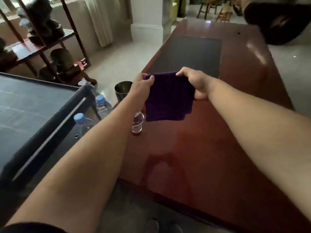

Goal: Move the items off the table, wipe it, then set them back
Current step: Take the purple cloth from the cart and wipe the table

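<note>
A folded purple cloth (168,96) hangs in the air above the reddish-brown wooden table (193,148). My left hand (143,84) pinches its upper left corner and my right hand (195,83) grips its upper right edge. A clear glass piece (138,123) stands on the table's left edge, just below the cloth. A dark rectangular mat (186,56) lies flat on the table further away. A metal cup (122,90) shows beside the table's left edge, partly hidden by my left arm.
Two water bottles with blue caps (101,105) (80,121) stand on a dark surface left of the table, by a dark-topped table (33,106). A wooden shelf (42,42) with figurines is at far left. A black object (272,22) sits at the far right corner.
</note>
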